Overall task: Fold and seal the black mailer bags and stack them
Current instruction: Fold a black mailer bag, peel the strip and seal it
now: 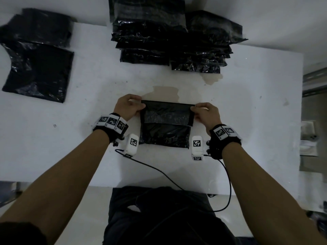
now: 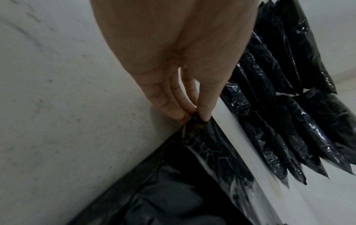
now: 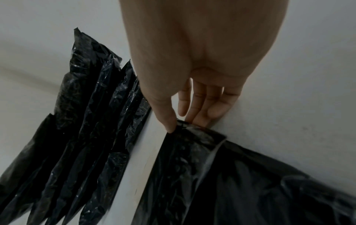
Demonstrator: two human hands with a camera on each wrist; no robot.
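Mailer bag [image 1: 164, 133] flat on the white bench [image 1: 247, 121] just in front of the body, flap [image 1: 166, 112] raised at the far edge. Left hand [image 1: 127, 107] and right hand [image 1: 206, 114] each pinching a flap corner between thumb and fingertips, stretching it taut, likely to bring the adhesive edge down square, without wrinkles. Finished stack [image 1: 169, 45] kept at the far side of the bench, unsealed bags [image 1: 37, 55] off to the far left, probably to leave working room between.
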